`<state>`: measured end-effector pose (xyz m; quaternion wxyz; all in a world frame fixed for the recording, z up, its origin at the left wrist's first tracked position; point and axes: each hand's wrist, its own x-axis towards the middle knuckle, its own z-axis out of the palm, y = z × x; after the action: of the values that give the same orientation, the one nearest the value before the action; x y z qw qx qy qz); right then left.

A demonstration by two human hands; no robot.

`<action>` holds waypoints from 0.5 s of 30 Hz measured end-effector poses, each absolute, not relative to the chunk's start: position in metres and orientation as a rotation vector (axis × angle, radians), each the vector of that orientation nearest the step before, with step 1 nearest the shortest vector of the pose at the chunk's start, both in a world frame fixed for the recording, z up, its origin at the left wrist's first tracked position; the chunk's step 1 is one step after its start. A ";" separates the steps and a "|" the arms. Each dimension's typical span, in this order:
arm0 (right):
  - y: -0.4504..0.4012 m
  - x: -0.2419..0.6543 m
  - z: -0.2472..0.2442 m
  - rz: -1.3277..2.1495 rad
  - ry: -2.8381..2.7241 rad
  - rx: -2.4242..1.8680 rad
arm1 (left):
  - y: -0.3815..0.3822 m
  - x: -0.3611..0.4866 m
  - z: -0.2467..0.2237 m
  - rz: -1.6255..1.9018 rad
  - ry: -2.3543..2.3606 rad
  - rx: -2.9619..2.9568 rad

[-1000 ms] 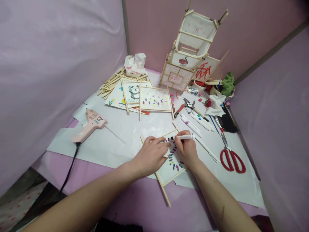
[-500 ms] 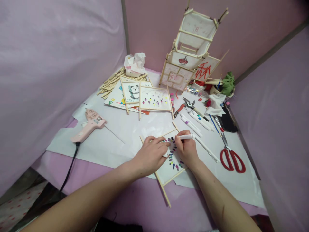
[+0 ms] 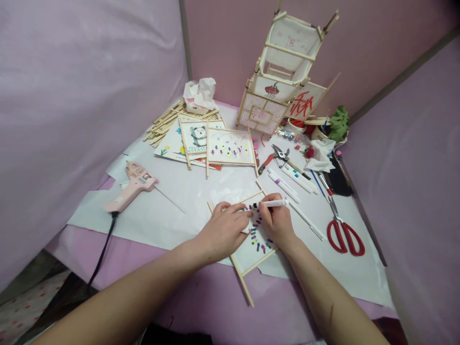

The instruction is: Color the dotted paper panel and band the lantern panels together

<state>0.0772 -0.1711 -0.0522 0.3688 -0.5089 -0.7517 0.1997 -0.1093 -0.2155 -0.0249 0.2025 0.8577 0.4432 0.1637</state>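
Note:
My right hand (image 3: 277,218) is closed around a white marker (image 3: 273,203), its dark tip pointing left over a framed panel. The panel (image 3: 247,261) is white sheet in a frame of thin wooden sticks, with a ring of small coloured spots (image 3: 258,244) on it. My left hand (image 3: 226,229) lies across the panel's left part, fingers stretched out and reaching near the marker tip. A small white piece shows beneath its fingers; I cannot make out what it is. Both hands hide part of the spots.
A pink glue gun (image 3: 134,184) lies left, red-handled scissors (image 3: 343,235) right. Markers (image 3: 283,186) and pruning shears (image 3: 275,158) lie beyond my hands. Finished-looking panels (image 3: 232,148), wooden sticks (image 3: 163,122) and a tall stick-framed lantern structure (image 3: 269,91) stand behind.
The marker tip has shifted very slightly left. Both hands keep nearly the same place and hold; the whole view has moved a little.

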 end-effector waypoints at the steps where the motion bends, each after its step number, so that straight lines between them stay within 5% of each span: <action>1: -0.171 0.077 -0.052 0.511 -1.931 -1.308 | -0.216 -0.109 -0.025 0.456 1.238 2.396; 15: -0.172 0.077 -0.051 0.502 -1.917 -1.307 | -0.216 -0.109 -0.024 0.445 1.239 2.391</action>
<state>0.0769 -0.1718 -0.0511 0.3742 -0.5106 -0.7488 0.1961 -0.1094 -0.2156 -0.0243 0.2046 0.8575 0.4442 0.1595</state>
